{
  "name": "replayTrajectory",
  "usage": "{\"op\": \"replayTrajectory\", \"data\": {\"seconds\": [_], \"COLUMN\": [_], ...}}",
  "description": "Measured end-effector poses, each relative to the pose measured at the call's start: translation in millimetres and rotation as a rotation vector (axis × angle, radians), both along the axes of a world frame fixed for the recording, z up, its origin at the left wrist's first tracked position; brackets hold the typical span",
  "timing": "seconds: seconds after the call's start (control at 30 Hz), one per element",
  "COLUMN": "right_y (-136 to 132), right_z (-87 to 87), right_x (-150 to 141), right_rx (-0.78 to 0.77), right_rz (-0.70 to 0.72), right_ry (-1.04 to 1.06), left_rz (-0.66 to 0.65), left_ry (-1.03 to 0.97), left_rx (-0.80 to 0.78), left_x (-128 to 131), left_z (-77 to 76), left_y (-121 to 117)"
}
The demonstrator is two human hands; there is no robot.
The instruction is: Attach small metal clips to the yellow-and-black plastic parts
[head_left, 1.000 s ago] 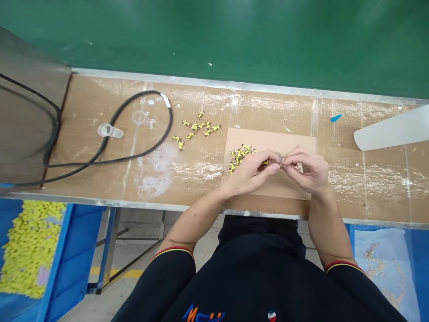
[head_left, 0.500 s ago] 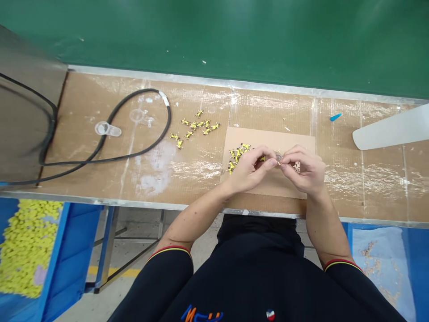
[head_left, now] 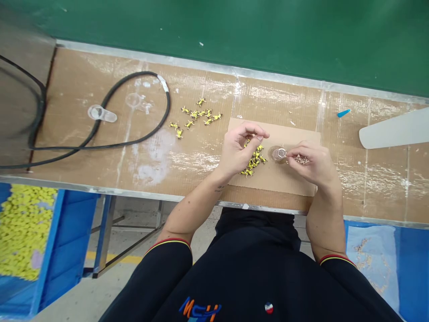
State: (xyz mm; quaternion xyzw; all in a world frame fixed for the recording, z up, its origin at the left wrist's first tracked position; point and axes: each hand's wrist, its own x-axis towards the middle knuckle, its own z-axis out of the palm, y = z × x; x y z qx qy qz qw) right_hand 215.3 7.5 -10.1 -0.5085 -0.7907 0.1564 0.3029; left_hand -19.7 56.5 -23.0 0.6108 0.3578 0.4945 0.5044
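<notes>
My left hand hangs with its fingers curled just above a heap of small yellow-and-black parts, and I cannot tell if it holds anything. Both lie over a brown cardboard sheet. My right hand has its fingertips beside a small transparent round piece on the cardboard. Tan granules lie under those fingers, and I cannot tell if they are held or resting on the sheet.
More yellow parts lie on the taped brown bench, near a black cable and a transparent scoop. A white blade and blue piece sit right. Below are a bin of yellow pieces and a blue tray.
My hands have come apart. The left hand has moved left, away from the transparent round piece, which now shows on the cardboard. The whole view has shifted slightly upward.
</notes>
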Motion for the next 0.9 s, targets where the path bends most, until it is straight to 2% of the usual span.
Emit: {"op": "replayTrajectory", "data": {"seconds": [0.9], "right_y": [-0.3], "right_z": [0.5], "right_x": [0.2], "right_rx": [-0.045], "right_rz": [0.008], "right_ry": [-0.069], "left_rz": [-0.037], "left_ry": [-0.251], "left_rx": [-0.185], "left_x": [0.2], "left_z": [-2.8], "left_y": [3.4]}}
